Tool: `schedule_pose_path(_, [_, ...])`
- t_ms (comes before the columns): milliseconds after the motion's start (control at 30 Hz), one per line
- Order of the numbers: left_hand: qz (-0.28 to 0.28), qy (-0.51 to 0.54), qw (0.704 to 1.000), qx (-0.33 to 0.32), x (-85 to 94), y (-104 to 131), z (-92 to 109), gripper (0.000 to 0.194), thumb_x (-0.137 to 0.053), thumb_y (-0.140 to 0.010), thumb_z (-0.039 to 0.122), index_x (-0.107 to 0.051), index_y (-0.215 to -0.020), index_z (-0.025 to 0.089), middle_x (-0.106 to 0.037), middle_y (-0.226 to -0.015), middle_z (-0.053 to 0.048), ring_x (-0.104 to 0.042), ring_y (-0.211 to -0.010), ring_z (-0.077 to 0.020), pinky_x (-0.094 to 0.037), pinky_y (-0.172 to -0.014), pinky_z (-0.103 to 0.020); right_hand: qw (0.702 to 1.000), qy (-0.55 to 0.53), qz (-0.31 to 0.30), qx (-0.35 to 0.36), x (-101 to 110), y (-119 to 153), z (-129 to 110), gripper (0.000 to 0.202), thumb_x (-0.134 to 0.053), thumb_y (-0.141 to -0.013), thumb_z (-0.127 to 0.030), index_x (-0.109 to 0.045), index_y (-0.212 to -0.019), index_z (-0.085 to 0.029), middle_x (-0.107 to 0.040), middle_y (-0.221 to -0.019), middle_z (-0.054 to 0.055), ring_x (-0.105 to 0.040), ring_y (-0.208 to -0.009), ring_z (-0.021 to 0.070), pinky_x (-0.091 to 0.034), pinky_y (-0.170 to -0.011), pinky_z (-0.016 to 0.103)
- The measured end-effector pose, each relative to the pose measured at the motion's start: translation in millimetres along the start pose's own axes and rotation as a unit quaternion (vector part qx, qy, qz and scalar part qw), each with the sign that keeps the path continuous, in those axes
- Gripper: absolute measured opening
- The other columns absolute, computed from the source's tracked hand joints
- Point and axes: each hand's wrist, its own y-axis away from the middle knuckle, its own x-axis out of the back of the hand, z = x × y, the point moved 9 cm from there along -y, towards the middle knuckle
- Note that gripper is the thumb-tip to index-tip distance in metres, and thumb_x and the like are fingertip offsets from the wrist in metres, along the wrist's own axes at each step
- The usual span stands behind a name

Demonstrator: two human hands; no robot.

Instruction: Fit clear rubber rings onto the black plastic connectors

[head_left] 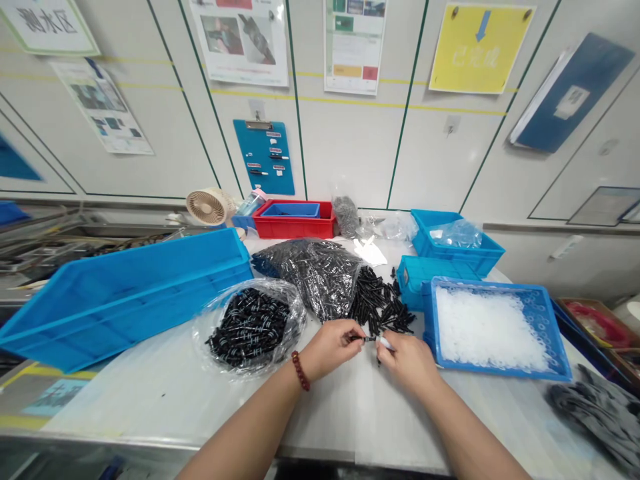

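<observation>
In the middle of the worktable my left hand (334,347), with a beaded bracelet at the wrist, pinches a small slim black part (369,339). My right hand (411,360) is closed on a small white piece (385,343) that meets the end of the black part; its exact kind is too small to make out. Just beyond both hands lies a loose heap of similar black parts (373,297), spilling from a large clear bag (320,273). To the right, a blue bin (505,373) holds many small translucent white rings (490,327).
An open clear bag of black pieces (255,327) stands left of my hands. Behind it is a long blue bin (135,287). A red tray (295,230), a fan (206,207) and another blue bin (453,253) line the back. Grey cloth (595,413) lies at right.
</observation>
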Motion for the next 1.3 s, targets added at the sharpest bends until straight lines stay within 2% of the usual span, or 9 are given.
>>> schedule_pose_path(67, [0.015,0.004,0.999,0.035,5.0,-0.2,-6.9,0.015,-0.048,-0.072,0.010,-0.058,-0.081,0.015,-0.062,-0.072,0.000,-0.057,-0.065,-0.0131,-0.045,-0.057,-0.020,0.999,-0.023,0.012,-0.020,2.9,-1.3,6.7,0.028,-0.039,-0.086,-0.034,-0.057,-0.069,-0.021,-0.064,-0.067,0.002,-0.056,-0.062,0.0144,-0.020,-0.051,0.024])
schedule_pose_path(167, [0.022,-0.078,0.997,0.013,1.6,-2.1,-2.1,0.026,-0.041,-0.071,0.006,-0.056,-0.089,0.016,-0.061,-0.085,-0.003,-0.057,-0.078,-0.0164,-0.046,-0.072,-0.027,0.997,-0.062,0.031,-0.035,6.8,-2.4,12.4,0.031,-0.034,-0.088,-0.036,-0.054,-0.070,-0.021,-0.063,-0.065,0.002,-0.056,-0.061,0.0151,-0.022,-0.050,0.024])
schedule_pose_path(233, [-0.005,-0.154,0.988,-0.019,-15.3,-4.3,5.7,0.024,-0.045,-0.074,0.010,-0.057,-0.094,0.017,-0.060,-0.091,-0.005,-0.056,-0.086,-0.0197,-0.044,-0.080,-0.031,0.994,-0.088,0.047,-0.034,8.8,-2.5,13.5,0.033,-0.031,-0.089,-0.038,-0.052,-0.070,-0.021,-0.062,-0.065,0.002,-0.056,-0.061,0.0155,-0.023,-0.051,0.023])
schedule_pose_path(367, [-0.087,-0.260,0.961,-0.036,-58.6,-7.7,12.5,0.022,-0.060,-0.078,0.029,-0.058,-0.094,0.015,-0.062,-0.089,-0.009,-0.057,-0.086,-0.0255,-0.046,-0.077,-0.035,0.988,-0.126,0.079,-0.028,11.9,-2.2,15.4,0.037,-0.026,-0.090,-0.042,-0.050,-0.072,-0.021,-0.062,-0.066,0.003,-0.056,-0.061,0.0160,-0.027,-0.053,0.023])
schedule_pose_path(500, [-0.130,-0.288,0.948,-0.028,-73.2,-7.5,10.2,0.009,-0.057,-0.081,0.022,-0.059,-0.087,0.015,-0.063,-0.086,-0.008,-0.059,-0.084,-0.0238,-0.046,-0.076,-0.032,0.987,-0.134,0.080,-0.025,12.2,-2.3,15.3,0.037,-0.026,-0.090,-0.043,-0.052,-0.075,-0.021,-0.062,-0.067,0.003,-0.057,-0.063,0.0166,-0.028,-0.054,0.023])
schedule_pose_path(600, [-0.104,-0.270,0.957,-0.013,-59.9,-6.8,4.8,0.008,-0.051,-0.083,0.018,-0.058,-0.087,0.016,-0.060,-0.088,-0.007,-0.058,-0.084,-0.0219,-0.045,-0.075,-0.031,0.987,-0.145,0.070,-0.028,11.1,-2.2,15.1,0.033,-0.027,-0.090,-0.039,-0.054,-0.084,-0.020,-0.063,-0.071,0.004,-0.058,-0.065,0.0173,-0.029,-0.054,0.023])
schedule_pose_path(700, [-0.037,-0.210,0.977,0.001,-34.6,-6.5,1.0,0.010,-0.046,-0.084,0.017,-0.055,-0.090,0.016,-0.058,-0.092,-0.006,-0.057,-0.083,-0.0192,-0.045,-0.075,-0.029,0.985,-0.163,0.059,-0.013,9.6,-1.9,12.3,0.032,-0.025,-0.090,-0.035,-0.053,-0.093,-0.020,-0.064,-0.076,0.004,-0.058,-0.066,0.0172,-0.031,-0.056,0.022])
schedule_pose_path(967, [0.056,-0.045,0.997,0.020,11.1,-2.6,1.5,0.016,-0.042,-0.086,0.022,-0.053,-0.098,0.018,-0.061,-0.079,-0.001,-0.056,-0.070,-0.0147,-0.044,-0.069,-0.026,0.987,-0.156,0.047,0.008,6.4,-1.6,9.9,0.031,-0.026,-0.089,-0.034,-0.052,-0.079,-0.021,-0.057,-0.064,0.000,-0.051,-0.055,0.0139,-0.027,-0.051,0.021])
schedule_pose_path(1300, [0.075,0.093,0.992,0.047,11.7,-1.3,-10.0,0.014,-0.042,-0.085,0.025,-0.052,-0.087,0.016,-0.060,-0.070,-0.001,-0.052,-0.054,-0.0102,-0.042,-0.050,-0.020,0.990,-0.139,0.011,-0.003,3.0,-1.5,8.3,0.025,-0.030,-0.086,-0.031,-0.050,-0.074,-0.020,-0.055,-0.063,0.000,-0.046,-0.057,0.0133,-0.023,-0.052,0.022])
